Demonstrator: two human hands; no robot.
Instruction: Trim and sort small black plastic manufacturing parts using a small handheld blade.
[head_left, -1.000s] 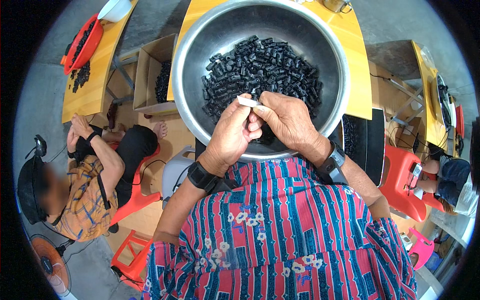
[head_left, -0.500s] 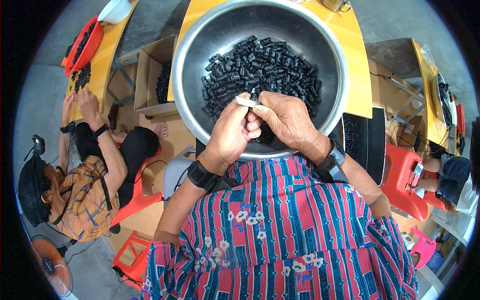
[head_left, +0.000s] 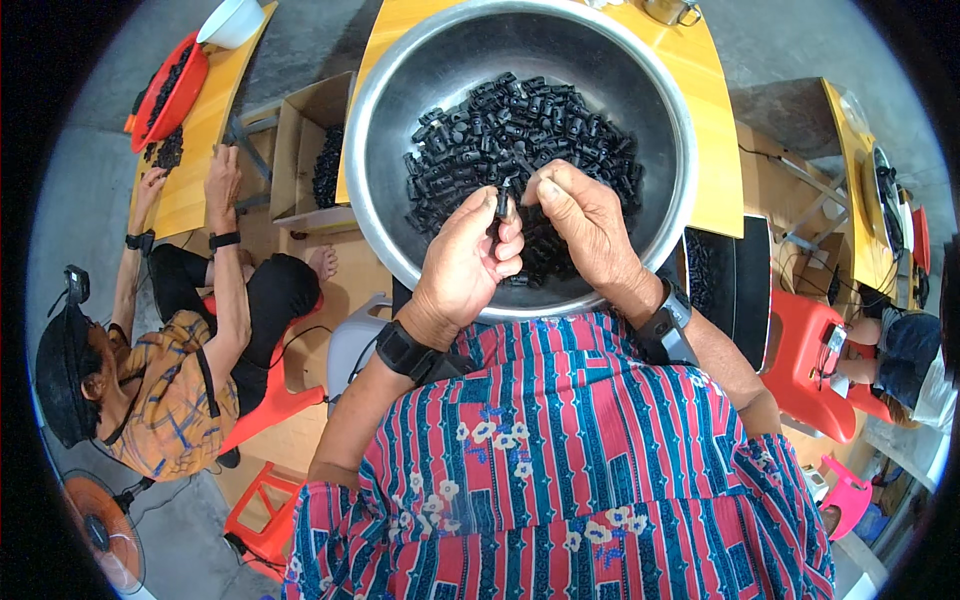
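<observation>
A large steel basin (head_left: 372, 120) sits in front of me, with a heap of small black plastic parts (head_left: 530, 125) in it. Over the near side of the heap, my left hand (head_left: 468, 255) is closed, pinching one slim black plastic piece (head_left: 503, 200) upright between thumb and fingers. Just right of it my right hand (head_left: 585, 215) is also closed, thumb against bent forefinger, a little apart from the left. Whatever may be in that right pinch is too small to make out against the dark heap.
The basin rests on a yellow table (head_left: 710, 120). An open cardboard box (head_left: 298, 150) holds more black parts at the left. A co-worker (head_left: 165, 390) sits at another table (head_left: 225, 110) with a red basin (head_left: 190, 85). Red stools (head_left: 805, 350) stand at the right.
The hands, which met around a small white strip, have come apart slightly. That strip no longer shows, and a black piece now shows in my left hand. The co-worker's hands have separated.
</observation>
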